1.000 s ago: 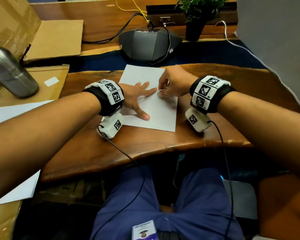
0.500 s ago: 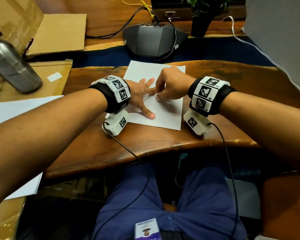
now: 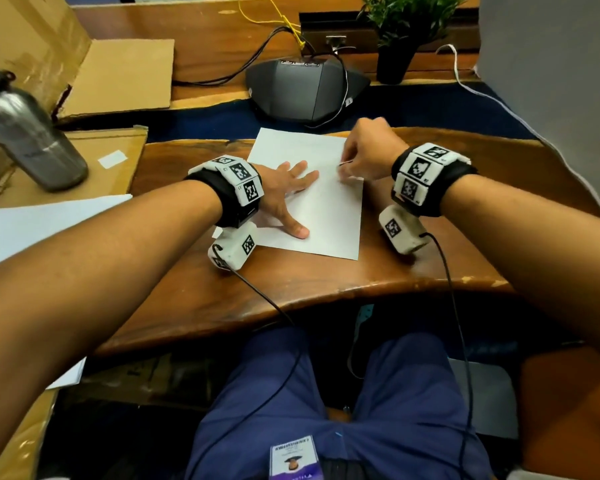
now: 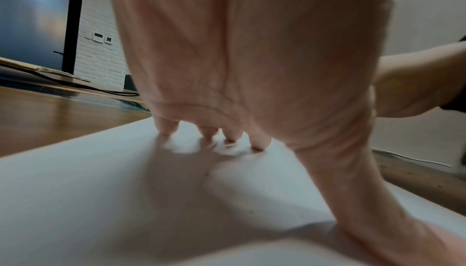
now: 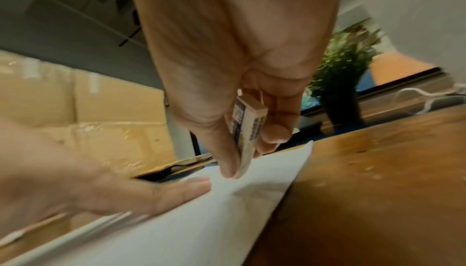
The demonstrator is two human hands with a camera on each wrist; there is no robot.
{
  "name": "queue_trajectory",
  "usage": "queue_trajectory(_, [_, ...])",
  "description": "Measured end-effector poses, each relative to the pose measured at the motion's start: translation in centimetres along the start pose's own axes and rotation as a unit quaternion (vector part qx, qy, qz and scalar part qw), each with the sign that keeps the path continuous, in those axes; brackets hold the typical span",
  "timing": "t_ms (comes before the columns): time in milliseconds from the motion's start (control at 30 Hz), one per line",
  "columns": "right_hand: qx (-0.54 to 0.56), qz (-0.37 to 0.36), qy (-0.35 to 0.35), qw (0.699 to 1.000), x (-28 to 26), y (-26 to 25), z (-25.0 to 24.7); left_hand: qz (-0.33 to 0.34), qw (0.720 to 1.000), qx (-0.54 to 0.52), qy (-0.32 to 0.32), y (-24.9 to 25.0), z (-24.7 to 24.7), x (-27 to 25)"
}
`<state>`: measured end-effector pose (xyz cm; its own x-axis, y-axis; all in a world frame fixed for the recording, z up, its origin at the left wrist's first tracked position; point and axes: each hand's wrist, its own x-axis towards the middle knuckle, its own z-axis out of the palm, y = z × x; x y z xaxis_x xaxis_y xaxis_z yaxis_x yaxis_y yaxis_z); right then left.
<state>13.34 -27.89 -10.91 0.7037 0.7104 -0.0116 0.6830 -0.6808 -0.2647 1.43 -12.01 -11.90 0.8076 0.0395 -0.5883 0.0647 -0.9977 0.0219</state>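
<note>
Eraser point(image 5: 248, 136) in right hand point(image 5: 239, 51) near paper point(image 3: 326, 216) edge

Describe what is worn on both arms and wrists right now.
No sleeves. The left wristband and right wristband are black, topped with white blocks bearing black square markers. A white marked left pod and right pod hang beneath, each trailing a thin black cable.

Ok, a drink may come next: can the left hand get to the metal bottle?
Probably yes: only desk and flat cardboard lie between the left hand and the bottle, though it must leave the paper it presses.
</note>
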Motion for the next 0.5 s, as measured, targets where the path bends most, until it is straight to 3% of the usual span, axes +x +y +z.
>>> queue_trajectory(300, [-0.001,0.025,-0.029,0.999,-0.9,1.3,0.1,-0.009,1.000,0.013,-0.019,2.5,0.8,-0.7])
queue_trajectory(500, [-0.018,0.036,-0.037,0.998,-0.7,0.8,-0.1,0.122,0.992,-0.020,0.003,7.6,3.6,-1.8])
